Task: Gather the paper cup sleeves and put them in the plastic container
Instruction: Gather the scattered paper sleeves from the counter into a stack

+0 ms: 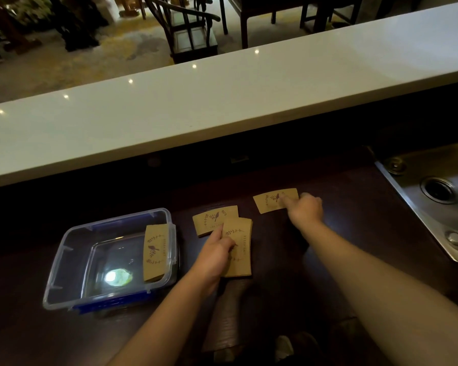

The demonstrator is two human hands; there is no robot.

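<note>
A clear plastic container (pixel 64 260) with blue clips sits on the dark counter at the left. One brown paper cup sleeve (pixel 154 252) leans inside against its right wall. Two more brown sleeves lie flat and overlapping just right of the container: a far one (pixel 209 219) and a near one (pixel 242 249). My left hand (pixel 214 256) rests on the near sleeve, its index finger reaching onto the far one. A separate sleeve (pixel 269 202) lies farther right. My right hand (pixel 306 210) presses a fingertip on that sleeve's right part.
A raised white bar top (pixel 222 101) runs across the back above the dark work counter. A steel sink (pixel 439 196) with a drain is set into the counter at the right. Chairs and tables stand beyond the bar.
</note>
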